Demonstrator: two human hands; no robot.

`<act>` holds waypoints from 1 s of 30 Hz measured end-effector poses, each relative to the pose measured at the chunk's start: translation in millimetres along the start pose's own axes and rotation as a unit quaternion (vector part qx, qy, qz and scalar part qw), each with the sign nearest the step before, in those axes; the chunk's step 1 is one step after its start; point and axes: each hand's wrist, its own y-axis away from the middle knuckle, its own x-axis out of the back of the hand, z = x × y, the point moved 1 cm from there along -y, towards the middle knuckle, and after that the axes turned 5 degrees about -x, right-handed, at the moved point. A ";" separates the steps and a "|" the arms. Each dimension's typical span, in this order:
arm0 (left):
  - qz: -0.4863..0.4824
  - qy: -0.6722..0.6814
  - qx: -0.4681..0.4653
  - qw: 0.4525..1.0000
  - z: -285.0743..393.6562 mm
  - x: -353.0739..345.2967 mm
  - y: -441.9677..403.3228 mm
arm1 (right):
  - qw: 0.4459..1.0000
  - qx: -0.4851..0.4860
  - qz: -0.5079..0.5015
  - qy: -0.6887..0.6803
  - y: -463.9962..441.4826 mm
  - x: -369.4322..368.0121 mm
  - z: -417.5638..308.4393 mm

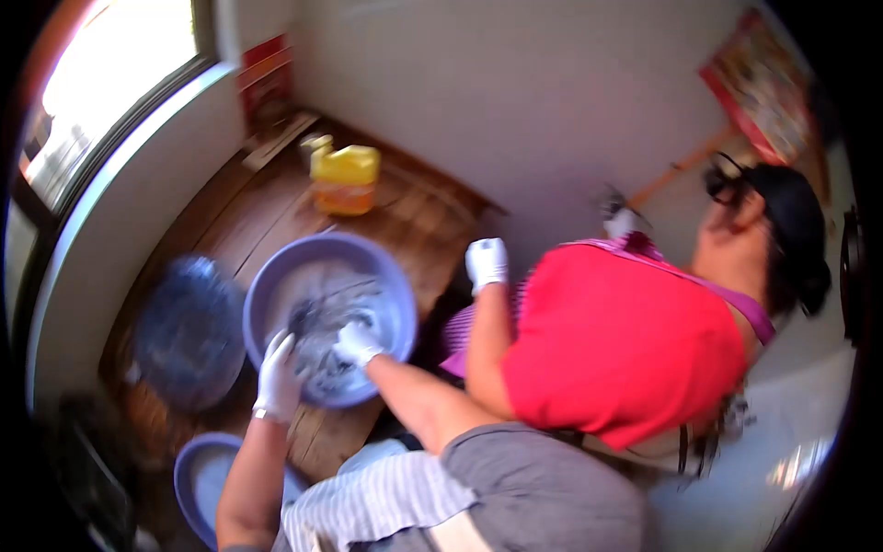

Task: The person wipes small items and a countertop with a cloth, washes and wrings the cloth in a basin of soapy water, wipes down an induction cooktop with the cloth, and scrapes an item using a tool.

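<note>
A purple basin [397,304] stands on a wooden table, with greyish liquid and dark, wet-looking material [317,317] inside that I cannot identify. My right hand [359,344], in a white glove, reaches down into it. Its fingers are blurred and partly hidden against the contents. At the near left rim is my left hand [279,379], also white-gloved, with its fingers over the edge, closed on the basin.
A yellow jug [345,179] stands behind the basin. To the left is a bluish, see-through round tub [189,336]. Another purple basin [189,460] sits lower left. A person in a red top [625,340] is close on my right, one gloved hand [487,263] raised near the table.
</note>
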 end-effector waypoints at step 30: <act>-0.079 0.234 0.045 0.968 -27.6 -52.2 -66.6 | 0.793 0.038 0.219 -0.567 6.4 68.2 -49.2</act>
